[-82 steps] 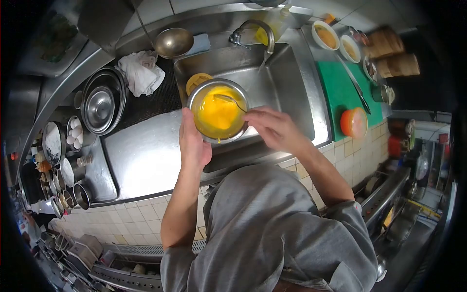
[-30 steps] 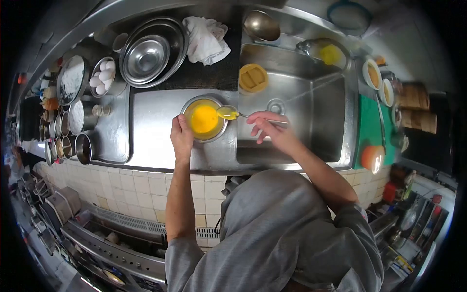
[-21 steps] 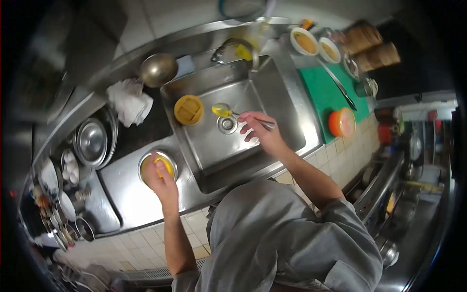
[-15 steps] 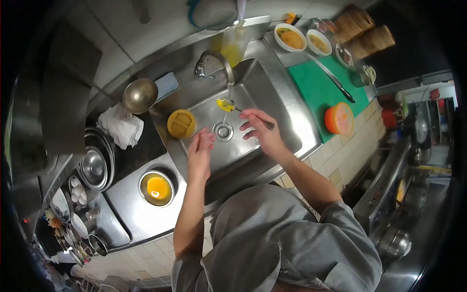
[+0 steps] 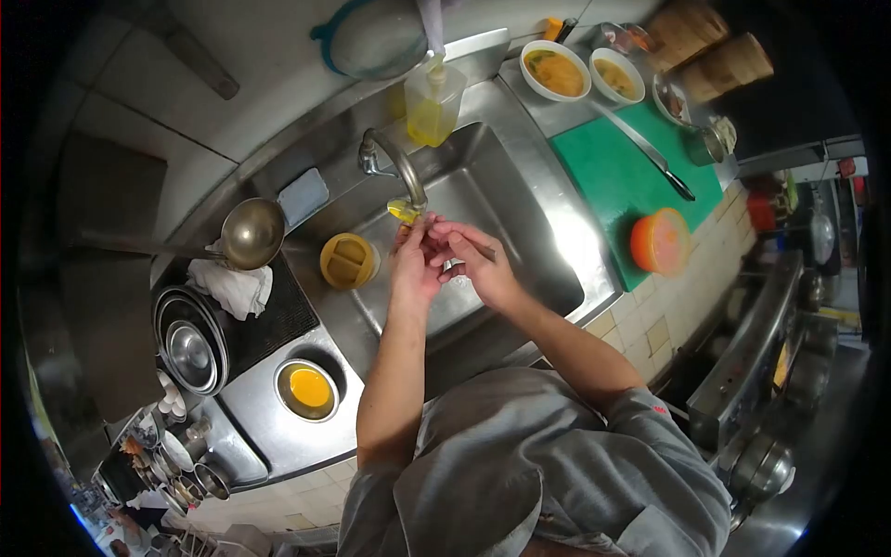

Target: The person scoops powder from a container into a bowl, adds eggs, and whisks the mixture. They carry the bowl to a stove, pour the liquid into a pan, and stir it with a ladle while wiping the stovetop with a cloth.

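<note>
Over the sink [image 5: 520,200], under the faucet [image 5: 394,162], the right hand [image 5: 483,269] pinches a spoon [image 5: 406,212] by its handle; left hand [image 5: 415,265] fingers rub its egg-coated bowl. Light and stiff, it is probably slippery when wet, so the handle is the surest grip.

Heavy fisheye warp, black vignette at all corners. Bright overhead glare on sink [image 5: 520,200] steel (right wall especially); dim, soft focus toward left edge.
</note>
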Available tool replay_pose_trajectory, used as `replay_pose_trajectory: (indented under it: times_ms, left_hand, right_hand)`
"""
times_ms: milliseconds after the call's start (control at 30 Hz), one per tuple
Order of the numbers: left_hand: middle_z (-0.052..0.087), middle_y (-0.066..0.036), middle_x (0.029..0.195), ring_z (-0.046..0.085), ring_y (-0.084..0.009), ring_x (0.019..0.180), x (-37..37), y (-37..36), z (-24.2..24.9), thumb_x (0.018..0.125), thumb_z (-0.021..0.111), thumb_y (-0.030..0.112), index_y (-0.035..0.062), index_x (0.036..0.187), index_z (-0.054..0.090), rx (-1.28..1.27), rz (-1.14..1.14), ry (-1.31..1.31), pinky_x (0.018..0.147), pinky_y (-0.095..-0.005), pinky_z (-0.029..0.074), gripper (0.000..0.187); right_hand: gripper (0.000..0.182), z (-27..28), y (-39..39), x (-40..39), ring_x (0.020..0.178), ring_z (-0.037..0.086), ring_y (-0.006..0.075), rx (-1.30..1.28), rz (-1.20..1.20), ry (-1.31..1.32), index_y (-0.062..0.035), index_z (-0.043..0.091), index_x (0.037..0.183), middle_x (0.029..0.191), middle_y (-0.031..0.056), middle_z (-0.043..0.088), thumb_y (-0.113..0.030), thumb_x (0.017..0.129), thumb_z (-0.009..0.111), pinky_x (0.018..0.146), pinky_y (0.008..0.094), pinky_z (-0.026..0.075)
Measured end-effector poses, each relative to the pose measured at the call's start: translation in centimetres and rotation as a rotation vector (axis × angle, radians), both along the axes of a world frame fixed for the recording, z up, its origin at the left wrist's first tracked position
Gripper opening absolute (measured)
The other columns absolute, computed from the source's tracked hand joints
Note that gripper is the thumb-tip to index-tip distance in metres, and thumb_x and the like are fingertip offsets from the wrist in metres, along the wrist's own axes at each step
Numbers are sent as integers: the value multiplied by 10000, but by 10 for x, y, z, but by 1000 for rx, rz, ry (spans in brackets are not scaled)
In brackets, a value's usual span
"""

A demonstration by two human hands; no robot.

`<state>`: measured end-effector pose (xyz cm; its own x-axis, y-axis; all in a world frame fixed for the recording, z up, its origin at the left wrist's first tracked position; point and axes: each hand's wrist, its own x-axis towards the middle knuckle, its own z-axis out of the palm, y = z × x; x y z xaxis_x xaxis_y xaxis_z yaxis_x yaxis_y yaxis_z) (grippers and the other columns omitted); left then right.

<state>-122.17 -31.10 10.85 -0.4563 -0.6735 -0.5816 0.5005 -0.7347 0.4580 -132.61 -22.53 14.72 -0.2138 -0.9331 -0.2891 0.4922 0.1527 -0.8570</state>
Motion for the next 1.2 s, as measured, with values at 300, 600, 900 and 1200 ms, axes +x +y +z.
replay_pose_trajectory:
  times_ms: [300, 600, 900, 1200]
  left_hand:
    - [652, -23, 933, 630, -155, 789, -4, -10, -18, 1029, 564, 250, 105, 1042, 604, -8, 97, 29, 625, -322, 553, 151]
    - [671, -62, 972, 668, -184, 903, -9, -6, -16, 995, 625, 166, 76, 1124, 604, -18, -64, -163, 792, -359, 563, 159]
    - [646, -95, 1068, 668, -203, 970, -18, -1, -15, 1028, 551, 167, 92, 1192, 577, -47, -122, -293, 816, -391, 567, 182]
    - [639, -64, 1080, 654, -203, 949, -10, -25, 14, 1038, 540, 242, 88, 1112, 591, -11, -99, -13, 786, -382, 568, 178]
  right_hand:
    - [342, -7, 1, -2, 927, 661, 180, 19, 44, -21, -52, 608, 1300, 1262, 82, 628, -272, 1051, 529, 740, 332, 570]
    - [397, 14, 44, -31, 932, 672, 160, 134, 112, 130, -51, 533, 1377, 1260, 62, 626, -193, 1012, 601, 702, 319, 592]
    - [341, -3, 66, -44, 758, 639, 108, 225, 147, 549, -45, 588, 1313, 1058, 63, 673, -153, 991, 625, 617, 263, 538]
    - [245, -21, 59, -40, 562, 535, 95, 181, 186, 673, -31, 692, 1095, 707, 30, 589, -242, 1019, 594, 503, 261, 434]
